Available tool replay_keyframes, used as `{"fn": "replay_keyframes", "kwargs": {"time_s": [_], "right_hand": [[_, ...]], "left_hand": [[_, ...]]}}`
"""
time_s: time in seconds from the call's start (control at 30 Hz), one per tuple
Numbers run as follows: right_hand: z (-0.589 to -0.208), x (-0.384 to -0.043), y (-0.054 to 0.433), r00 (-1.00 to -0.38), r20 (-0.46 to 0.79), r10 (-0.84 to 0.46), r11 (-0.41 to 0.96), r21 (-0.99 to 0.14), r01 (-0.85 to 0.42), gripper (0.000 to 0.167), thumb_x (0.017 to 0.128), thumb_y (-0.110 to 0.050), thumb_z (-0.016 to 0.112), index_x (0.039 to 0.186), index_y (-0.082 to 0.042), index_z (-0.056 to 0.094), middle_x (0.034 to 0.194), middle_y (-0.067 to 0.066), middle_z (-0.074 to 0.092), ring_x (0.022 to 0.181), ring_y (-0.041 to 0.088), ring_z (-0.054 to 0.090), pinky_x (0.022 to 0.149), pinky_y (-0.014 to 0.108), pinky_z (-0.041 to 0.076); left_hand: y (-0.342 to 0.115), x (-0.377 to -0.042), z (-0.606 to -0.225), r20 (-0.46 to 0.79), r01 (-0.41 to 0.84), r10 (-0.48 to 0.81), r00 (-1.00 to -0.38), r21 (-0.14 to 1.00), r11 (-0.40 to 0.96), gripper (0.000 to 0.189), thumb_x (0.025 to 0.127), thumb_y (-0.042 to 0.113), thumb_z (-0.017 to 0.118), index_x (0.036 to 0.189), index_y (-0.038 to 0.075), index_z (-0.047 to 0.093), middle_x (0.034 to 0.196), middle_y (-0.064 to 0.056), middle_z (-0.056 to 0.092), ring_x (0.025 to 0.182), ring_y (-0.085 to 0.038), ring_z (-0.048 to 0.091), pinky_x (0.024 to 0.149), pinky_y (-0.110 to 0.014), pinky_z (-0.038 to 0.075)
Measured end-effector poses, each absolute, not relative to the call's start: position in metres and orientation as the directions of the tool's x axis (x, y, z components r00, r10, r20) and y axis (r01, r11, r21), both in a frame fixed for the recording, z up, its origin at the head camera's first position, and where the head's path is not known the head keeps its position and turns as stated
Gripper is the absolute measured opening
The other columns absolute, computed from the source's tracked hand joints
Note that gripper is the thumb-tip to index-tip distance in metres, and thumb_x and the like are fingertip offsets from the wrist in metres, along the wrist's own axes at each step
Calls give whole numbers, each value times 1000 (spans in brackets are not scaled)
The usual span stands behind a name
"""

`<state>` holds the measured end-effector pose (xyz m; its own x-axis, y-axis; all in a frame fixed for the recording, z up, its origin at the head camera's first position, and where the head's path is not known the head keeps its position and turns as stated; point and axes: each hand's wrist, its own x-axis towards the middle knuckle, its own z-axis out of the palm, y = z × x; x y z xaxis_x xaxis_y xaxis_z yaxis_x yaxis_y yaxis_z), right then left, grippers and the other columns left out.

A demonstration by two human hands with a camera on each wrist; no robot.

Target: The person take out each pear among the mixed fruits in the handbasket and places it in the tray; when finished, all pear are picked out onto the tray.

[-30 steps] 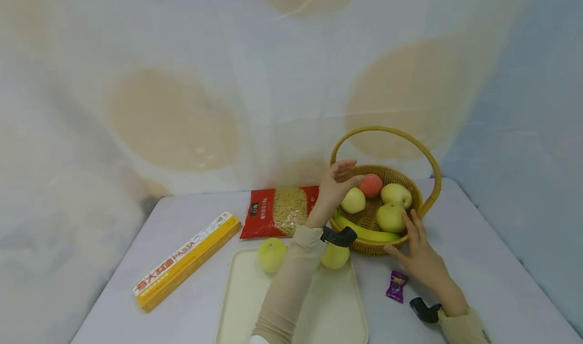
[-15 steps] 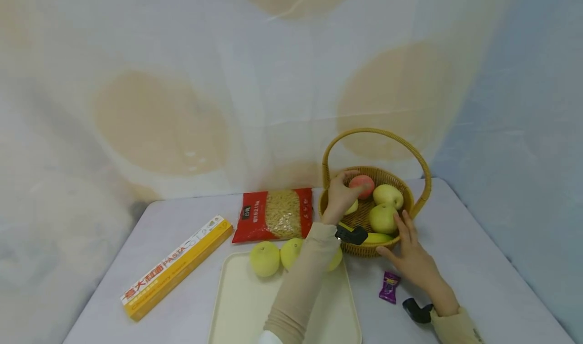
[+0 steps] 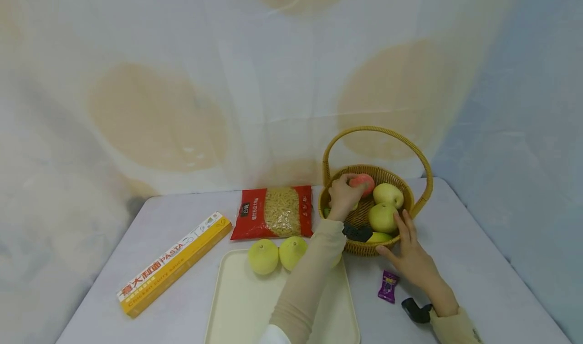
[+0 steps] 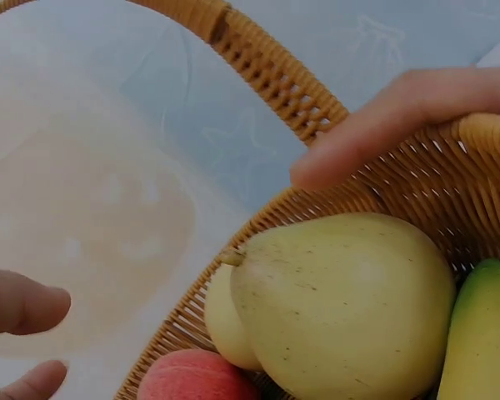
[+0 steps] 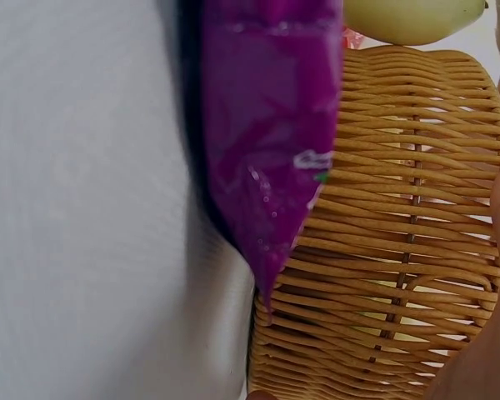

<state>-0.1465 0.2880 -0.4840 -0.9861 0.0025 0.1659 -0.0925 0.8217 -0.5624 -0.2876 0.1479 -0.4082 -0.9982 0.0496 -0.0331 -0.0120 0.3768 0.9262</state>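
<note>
My left hand (image 3: pixel 343 195) reaches into the wicker basket (image 3: pixel 364 249), its thumb overlapping the red round fruit (image 3: pixel 366 181) in the head view. The left wrist view shows two separated fingertips (image 4: pixel 42 312) at the left edge, with space between them and the red fruit (image 4: pixel 192 379). A fruit under this hand is mostly hidden. My right hand (image 3: pixel 416 260) lies along the basket's right side with fingers extended, fingertips at the front pear (image 3: pixel 383 217). One of its fingers (image 4: pixel 375 133) crosses the rim in the left wrist view.
Beside the basket lies a purple wrapped candy (image 3: pixel 388 286). A cream tray (image 3: pixel 246 303) bears several yellow-green fruits, partly behind the left sleeve. Behind it is a red pasta bag (image 3: pixel 255 215), and left of it a pasta box (image 3: pixel 175 265). The basket's tall handle (image 3: pixel 378 129) arches over the fruit.
My left hand has moved down from the basket's left rim into it, toward the red fruit. The right hand stays at the basket's side. The head view has shifted slightly.
</note>
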Motion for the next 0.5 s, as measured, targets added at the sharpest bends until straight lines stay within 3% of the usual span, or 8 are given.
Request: {"fn": "replay_keyframes", "kwargs": {"time_s": [0.1,0.27,0.5], "right_hand": [[-485,-147,289,-985,170,2,825,-558,-94,94,95,-43,58,156,-14,-8,162,19,-11,113,61,49,53,38,47],[-485,-146,288,-983,182,2,818,-566,-103,95,95,-41,60,156,-15,-7,161,20,-8,112,60,50,56,43,49],[-486,-147,288,-983,184,3,816,-568,-104,94,95,-41,60,156,-15,-7,162,20,-9,111,59,51,53,37,47]], "left_hand": [[151,-288,-413,-71,-56,19,-997,901,430,43,85,38,70,123,20,62,132,-11,53,129,-35,36,97,-71,29],[154,-289,-424,-71,-80,-38,-997,921,381,57,79,24,72,133,15,53,133,-14,47,120,-34,33,95,-67,31],[156,-300,-437,-211,-216,-50,-976,935,280,68,80,20,72,140,9,41,139,-23,42,128,-45,37,103,-54,36]]}}
